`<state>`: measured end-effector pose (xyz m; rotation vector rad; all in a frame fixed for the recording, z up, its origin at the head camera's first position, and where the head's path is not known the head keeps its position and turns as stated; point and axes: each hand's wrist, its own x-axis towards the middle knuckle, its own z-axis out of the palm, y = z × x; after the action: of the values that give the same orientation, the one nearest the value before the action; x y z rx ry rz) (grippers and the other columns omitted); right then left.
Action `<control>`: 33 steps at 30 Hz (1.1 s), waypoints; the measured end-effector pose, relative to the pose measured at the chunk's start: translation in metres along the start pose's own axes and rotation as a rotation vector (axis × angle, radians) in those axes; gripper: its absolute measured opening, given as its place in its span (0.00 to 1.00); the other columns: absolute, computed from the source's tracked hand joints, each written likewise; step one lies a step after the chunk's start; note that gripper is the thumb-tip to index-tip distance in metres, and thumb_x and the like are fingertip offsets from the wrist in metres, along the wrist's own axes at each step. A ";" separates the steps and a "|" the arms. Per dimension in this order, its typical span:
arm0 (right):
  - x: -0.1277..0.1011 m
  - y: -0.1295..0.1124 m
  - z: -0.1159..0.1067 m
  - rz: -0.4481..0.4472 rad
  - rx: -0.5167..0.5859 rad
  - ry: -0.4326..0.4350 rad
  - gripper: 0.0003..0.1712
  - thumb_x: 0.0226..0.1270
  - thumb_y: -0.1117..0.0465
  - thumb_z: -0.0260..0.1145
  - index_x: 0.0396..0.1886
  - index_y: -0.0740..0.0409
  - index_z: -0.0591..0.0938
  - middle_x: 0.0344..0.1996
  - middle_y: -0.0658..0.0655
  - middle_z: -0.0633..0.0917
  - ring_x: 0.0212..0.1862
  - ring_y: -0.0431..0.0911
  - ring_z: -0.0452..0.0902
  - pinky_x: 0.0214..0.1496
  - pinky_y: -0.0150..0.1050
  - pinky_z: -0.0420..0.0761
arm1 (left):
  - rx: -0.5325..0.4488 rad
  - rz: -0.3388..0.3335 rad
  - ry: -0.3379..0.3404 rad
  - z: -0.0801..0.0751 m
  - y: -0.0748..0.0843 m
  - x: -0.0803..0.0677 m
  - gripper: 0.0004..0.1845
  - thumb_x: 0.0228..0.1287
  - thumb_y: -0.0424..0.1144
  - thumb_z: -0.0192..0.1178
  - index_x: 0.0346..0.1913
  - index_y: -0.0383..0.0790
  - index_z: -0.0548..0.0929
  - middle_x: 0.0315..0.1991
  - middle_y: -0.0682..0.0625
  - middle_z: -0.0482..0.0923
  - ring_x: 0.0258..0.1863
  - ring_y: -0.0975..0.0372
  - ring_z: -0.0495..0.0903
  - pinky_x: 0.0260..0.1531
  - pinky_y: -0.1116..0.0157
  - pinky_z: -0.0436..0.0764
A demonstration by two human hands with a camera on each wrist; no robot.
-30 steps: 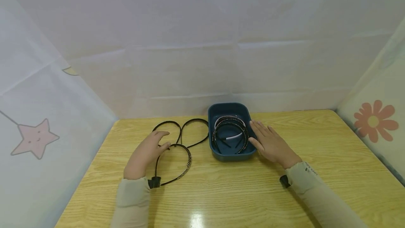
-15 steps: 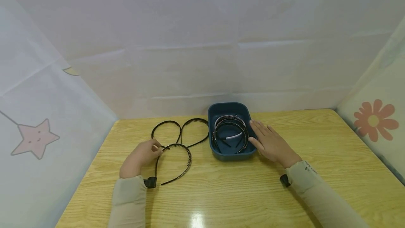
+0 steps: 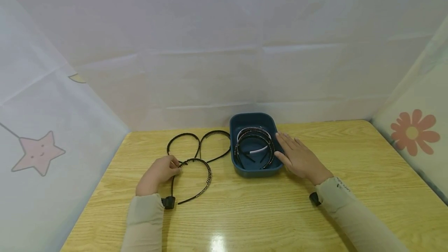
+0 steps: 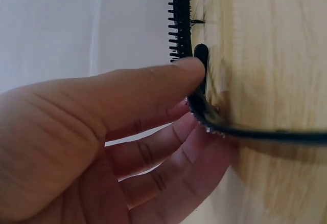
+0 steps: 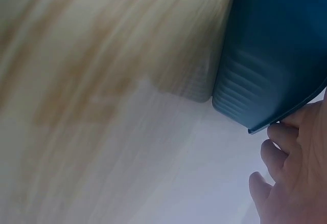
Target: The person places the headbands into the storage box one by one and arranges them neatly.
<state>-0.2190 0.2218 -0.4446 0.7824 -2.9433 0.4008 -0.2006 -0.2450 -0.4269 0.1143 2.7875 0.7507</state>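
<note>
Black headband: the near headband (image 3: pixel 210 174) lies on the left of the wood-grain table (image 3: pixel 245 213), its far edge meeting the far-left headband (image 3: pixel 183 133).
Left hand: the left hand (image 3: pixel 159 173) pinches the near headband at its far left side.
Right hand: the right hand (image 3: pixel 302 162) grips nothing, fingers extended against the right rim of the blue bin (image 3: pixel 258 173).
Far headbands: the far-left headband and a toothed far-right headband (image 3: pixel 215 132) sit side by side, left of the bin.
Bin contents: black headbands (image 3: pixel 268 143) and a white band (image 3: pixel 259 151), seen only from the head.
Sleeve print: dark marks on the right sleeve (image 3: pixel 357 213) are too small to read.
Backdrop: a pink star (image 3: pixel 38 153) at left, a red flower (image 3: pixel 415 132) at right.
Left wrist view: reveals thumb against band, fingers behind, and silvery specks.
Right wrist view: reveals ribbing on the bin's outer wall.
</note>
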 end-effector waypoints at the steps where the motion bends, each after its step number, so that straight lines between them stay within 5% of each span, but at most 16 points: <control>1: 0.000 0.000 0.000 -0.001 0.002 0.000 0.41 0.84 0.41 0.44 0.82 0.63 0.51 0.80 0.64 0.54 0.80 0.60 0.48 0.80 0.60 0.48 | 0.004 0.001 0.002 0.001 0.000 0.001 0.13 0.70 0.37 0.65 0.49 0.31 0.81 0.43 0.40 0.83 0.42 0.50 0.82 0.42 0.50 0.83; 14: -0.001 -0.002 -0.001 -0.002 0.002 0.005 0.41 0.84 0.42 0.44 0.82 0.63 0.51 0.80 0.64 0.54 0.80 0.61 0.49 0.80 0.61 0.48 | -0.023 -0.010 -0.002 0.004 0.001 -0.001 0.12 0.70 0.33 0.64 0.51 0.30 0.82 0.43 0.41 0.82 0.39 0.54 0.81 0.37 0.55 0.83; 24: 0.000 -0.003 -0.003 0.003 -0.003 -0.011 0.40 0.84 0.42 0.45 0.82 0.64 0.51 0.80 0.64 0.54 0.80 0.60 0.48 0.80 0.60 0.48 | -0.148 0.028 -0.031 -0.001 -0.001 -0.005 0.11 0.71 0.33 0.63 0.50 0.29 0.83 0.40 0.44 0.83 0.30 0.60 0.82 0.31 0.61 0.84; 33: 0.001 -0.001 -0.002 0.002 -0.007 -0.004 0.41 0.84 0.42 0.45 0.82 0.63 0.51 0.80 0.64 0.54 0.80 0.60 0.49 0.80 0.60 0.48 | -0.263 0.047 -0.060 -0.002 -0.003 -0.006 0.14 0.72 0.33 0.62 0.55 0.27 0.83 0.42 0.44 0.84 0.36 0.58 0.85 0.35 0.60 0.88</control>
<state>-0.2187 0.2209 -0.4420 0.7806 -2.9474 0.3896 -0.1958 -0.2496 -0.4254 0.1501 2.6101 1.0973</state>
